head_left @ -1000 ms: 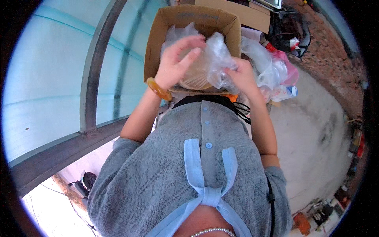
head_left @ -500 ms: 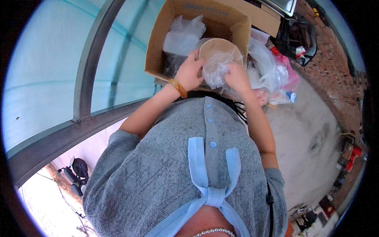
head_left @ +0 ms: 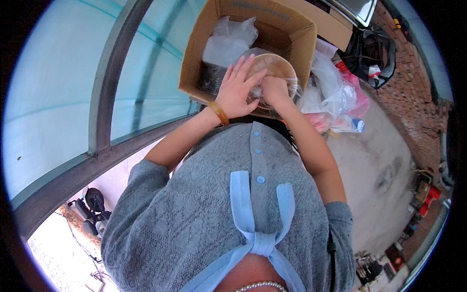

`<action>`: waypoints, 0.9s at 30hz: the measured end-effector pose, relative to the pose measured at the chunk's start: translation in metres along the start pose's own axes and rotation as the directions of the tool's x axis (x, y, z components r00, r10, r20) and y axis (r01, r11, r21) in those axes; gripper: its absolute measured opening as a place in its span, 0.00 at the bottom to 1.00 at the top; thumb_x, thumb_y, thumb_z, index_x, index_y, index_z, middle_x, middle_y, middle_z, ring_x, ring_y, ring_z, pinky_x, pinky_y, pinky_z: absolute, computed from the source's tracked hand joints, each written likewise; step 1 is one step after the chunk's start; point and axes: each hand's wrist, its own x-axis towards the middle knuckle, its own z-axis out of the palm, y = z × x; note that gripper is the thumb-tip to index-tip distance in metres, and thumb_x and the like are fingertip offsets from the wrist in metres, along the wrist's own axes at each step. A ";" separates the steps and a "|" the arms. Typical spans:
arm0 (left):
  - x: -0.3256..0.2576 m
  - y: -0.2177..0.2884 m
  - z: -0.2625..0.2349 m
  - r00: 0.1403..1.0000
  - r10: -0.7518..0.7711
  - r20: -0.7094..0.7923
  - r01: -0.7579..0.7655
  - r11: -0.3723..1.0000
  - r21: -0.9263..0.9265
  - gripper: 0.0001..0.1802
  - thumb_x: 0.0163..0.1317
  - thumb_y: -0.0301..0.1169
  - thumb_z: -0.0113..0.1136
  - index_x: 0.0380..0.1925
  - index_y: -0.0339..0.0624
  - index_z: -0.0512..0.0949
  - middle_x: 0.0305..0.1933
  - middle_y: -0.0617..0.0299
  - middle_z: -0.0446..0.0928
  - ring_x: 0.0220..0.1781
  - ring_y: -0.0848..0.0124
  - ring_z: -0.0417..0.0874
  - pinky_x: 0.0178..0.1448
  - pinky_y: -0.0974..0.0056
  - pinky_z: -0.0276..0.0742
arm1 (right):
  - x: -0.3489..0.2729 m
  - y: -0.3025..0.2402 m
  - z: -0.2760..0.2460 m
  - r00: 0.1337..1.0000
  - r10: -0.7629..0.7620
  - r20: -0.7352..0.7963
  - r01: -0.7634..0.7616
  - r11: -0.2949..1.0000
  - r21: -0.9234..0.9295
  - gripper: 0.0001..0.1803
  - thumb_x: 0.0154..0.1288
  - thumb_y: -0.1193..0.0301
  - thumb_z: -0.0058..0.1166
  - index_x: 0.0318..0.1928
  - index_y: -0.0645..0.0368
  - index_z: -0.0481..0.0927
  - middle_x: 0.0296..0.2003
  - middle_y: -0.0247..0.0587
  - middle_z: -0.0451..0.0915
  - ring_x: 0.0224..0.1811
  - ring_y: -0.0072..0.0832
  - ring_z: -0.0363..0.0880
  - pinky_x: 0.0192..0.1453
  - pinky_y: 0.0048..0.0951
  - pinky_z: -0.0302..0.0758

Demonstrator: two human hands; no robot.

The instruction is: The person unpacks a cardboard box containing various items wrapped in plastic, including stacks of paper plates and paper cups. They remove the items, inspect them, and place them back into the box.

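A round brown bowl (head_left: 288,65), its inside lined with clear plastic film (head_left: 259,96), is held at the near side of an open cardboard box (head_left: 297,35). My left hand (head_left: 236,90) lies with spread fingers over the bowl's left side, thumb toward the near rim. Down inside the bowl is my right hand (head_left: 275,91), its fingers curled in against the clear film; their tips are hidden. Under and behind the bowl, the box holds a white translucent plastic bag (head_left: 227,43) and dark, shiny wrapped items (head_left: 212,78).
Right of the box lie crumpled clear and pink plastic bags (head_left: 335,95). Farther off, a black bag (head_left: 377,51) sits by a brick floor (head_left: 413,95). A metal frame (head_left: 104,82) with bluish panels rises on the left. Flattened cardboard (head_left: 321,22) leans behind the box.
My right hand has moved down and left into the bowl, and the loose film now lies inside it. My left hand has spread its fingers over the bowl's side.
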 end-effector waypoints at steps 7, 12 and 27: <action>0.015 -0.019 0.051 0.985 0.055 0.166 -0.083 0.983 0.164 0.36 0.46 0.41 0.59 0.59 0.50 0.65 0.64 0.50 0.62 0.69 0.58 0.56 0.69 0.41 0.47 | -0.014 0.025 0.012 0.967 -0.180 -0.181 0.241 0.874 0.421 0.17 0.57 0.68 0.51 0.45 0.64 0.77 0.40 0.53 0.79 0.41 0.41 0.80 0.41 0.38 0.77; 0.004 -0.026 0.049 0.950 -0.014 0.311 -0.084 0.951 0.299 0.38 0.47 0.48 0.60 0.61 0.50 0.65 0.63 0.53 0.64 0.68 0.58 0.58 0.70 0.41 0.44 | -0.048 0.036 -0.072 0.978 0.115 -0.174 0.099 0.476 0.874 0.19 0.61 0.63 0.53 0.46 0.65 0.76 0.38 0.47 0.80 0.40 0.33 0.80 0.45 0.32 0.75; 0.037 0.019 0.030 0.909 -0.127 0.398 0.069 0.985 0.157 0.26 0.51 0.54 0.56 0.38 0.43 0.80 0.52 0.46 0.71 0.55 0.48 0.71 0.63 0.44 0.57 | 0.188 0.102 0.025 0.818 0.096 0.568 -0.530 0.514 0.675 0.29 0.57 0.54 0.57 0.54 0.59 0.71 0.48 0.46 0.71 0.44 0.36 0.71 0.44 0.43 0.72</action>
